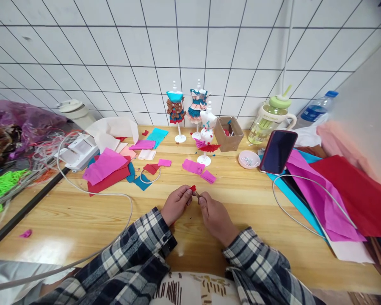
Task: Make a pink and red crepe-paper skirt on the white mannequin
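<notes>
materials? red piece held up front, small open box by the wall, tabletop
Red piece: paper or fabric; too small to tell.
Open box: likely cardboard, matte; plain brown sides.
Tabletop: wood or wood-look laminate, glossy; grain lines, bright reflections.

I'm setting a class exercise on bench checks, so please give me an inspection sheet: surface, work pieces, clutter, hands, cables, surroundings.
Surface: wooden tabletop, magenta scraps beyond the hands.
Work pieces: small red piece; three dress forms behind.
Clutter: phone and coloured sheets at right; purple bag at left.
Hands: left hand pinches the red piece; right hand grips a slim item, unclear.
Cables: pale cable crosses the left side; another loops over sheets at right.
Surroundings: white tiled wall behind.
</notes>
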Motion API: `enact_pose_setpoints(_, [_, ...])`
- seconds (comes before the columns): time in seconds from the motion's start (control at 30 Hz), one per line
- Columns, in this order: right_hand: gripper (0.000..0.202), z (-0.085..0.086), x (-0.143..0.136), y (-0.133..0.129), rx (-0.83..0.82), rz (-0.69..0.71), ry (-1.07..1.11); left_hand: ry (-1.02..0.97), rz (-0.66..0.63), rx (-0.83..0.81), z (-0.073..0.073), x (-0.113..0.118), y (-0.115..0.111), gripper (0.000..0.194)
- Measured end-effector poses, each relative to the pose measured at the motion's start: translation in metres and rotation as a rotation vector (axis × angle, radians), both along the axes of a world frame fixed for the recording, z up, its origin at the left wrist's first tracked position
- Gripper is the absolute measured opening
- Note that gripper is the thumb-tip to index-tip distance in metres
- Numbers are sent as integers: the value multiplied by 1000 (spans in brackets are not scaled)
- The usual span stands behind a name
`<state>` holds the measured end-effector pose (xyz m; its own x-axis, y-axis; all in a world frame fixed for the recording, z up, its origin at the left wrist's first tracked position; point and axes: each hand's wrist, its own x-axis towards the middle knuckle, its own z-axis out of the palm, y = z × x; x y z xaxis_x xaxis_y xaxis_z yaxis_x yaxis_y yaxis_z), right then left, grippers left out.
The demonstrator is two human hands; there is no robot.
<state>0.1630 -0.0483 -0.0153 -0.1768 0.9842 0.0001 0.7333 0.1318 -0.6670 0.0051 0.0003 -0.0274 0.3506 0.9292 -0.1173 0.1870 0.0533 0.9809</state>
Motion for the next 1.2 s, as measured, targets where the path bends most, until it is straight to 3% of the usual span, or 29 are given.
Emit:
enact_pose_setpoints(0.5, [30, 5, 2, 2, -32, -2, -80, -83, -109, -2, -11, 1, -2, 33])
enact_pose_setpoints(0.87, [32, -4, 6, 3, -20, -17, 61, 57, -120, 87, -2, 2, -3, 33])
enact_pose_setpoints(1.03, [32, -3, 19, 6, 36, -162, 308, 279, -141, 314, 5, -2, -8, 29])
enact_pose_setpoints(1.2, [40, -5, 18, 10, -78, -98, 545, 376, -259, 402, 7, 0, -10, 28])
